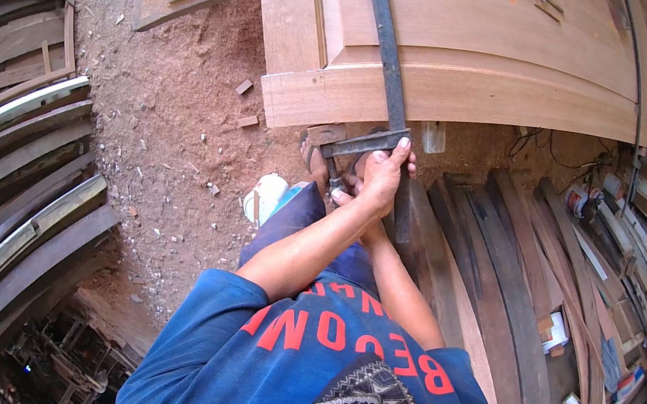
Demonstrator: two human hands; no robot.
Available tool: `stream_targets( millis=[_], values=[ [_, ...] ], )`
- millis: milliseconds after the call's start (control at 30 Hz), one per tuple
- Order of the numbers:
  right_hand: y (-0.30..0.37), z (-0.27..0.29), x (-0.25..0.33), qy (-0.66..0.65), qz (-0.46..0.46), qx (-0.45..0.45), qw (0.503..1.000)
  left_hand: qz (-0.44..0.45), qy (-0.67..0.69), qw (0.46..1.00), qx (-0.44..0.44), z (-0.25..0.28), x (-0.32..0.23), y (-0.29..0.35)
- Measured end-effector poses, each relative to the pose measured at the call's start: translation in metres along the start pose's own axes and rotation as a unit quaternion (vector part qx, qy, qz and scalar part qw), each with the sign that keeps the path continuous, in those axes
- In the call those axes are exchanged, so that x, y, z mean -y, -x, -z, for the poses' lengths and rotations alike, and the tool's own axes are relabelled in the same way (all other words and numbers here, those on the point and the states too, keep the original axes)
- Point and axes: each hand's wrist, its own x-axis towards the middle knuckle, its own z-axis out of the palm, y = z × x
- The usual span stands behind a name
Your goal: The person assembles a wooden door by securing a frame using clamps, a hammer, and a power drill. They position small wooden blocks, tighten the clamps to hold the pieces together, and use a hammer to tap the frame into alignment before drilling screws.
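A long dark metal bar clamp (389, 63) lies across a wooden panelled door (480, 83), its bar running past the door's near edge. My left hand (381, 179) is closed around the clamp's jaw where it meets the bar. Crossing beneath my left wrist, my right forearm leads to my right hand (354, 187), mostly hidden, at the screw end of the clamp. A small wood block (326, 134) sits at the jaw's left end, between the jaw and the door's edge.
A second clamp (641, 101) spans the door farther right. Dark timber planks (501, 266) lie to my right, and stacked curved-looking boards (11, 175) fill the left. A white container (264, 197) stands on the sawdust-covered ground (174, 126) by my leg. Cables (534, 143) hang below the door.
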Motion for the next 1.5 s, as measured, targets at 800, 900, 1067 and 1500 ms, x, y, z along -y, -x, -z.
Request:
stream_targets(
  millis=[800, 900, 1067, 1500],
  values=[
    [-0.045, 0.01, -0.026, -0.23, -0.037, 0.15, 0.961, -0.141, -0.281, 0.949, 0.025, 0.036, -0.048, 0.056],
    [-0.029, -0.005, 0.024, -0.142, 0.024, 0.122, 0.982, -0.195, -0.334, 0.922, -0.011, 0.097, -0.072, 0.078],
    [-0.025, -0.006, 0.045, -0.209, -0.054, 0.158, 0.964, 0.015, 0.089, 0.996, 0.012, 0.18, -0.068, 0.014],
    [-0.03, -0.003, 0.045, -0.201, -0.066, 0.173, 0.962, 0.051, 0.177, 0.951, 0.247, 0.179, -0.056, -0.034]
  ],
)
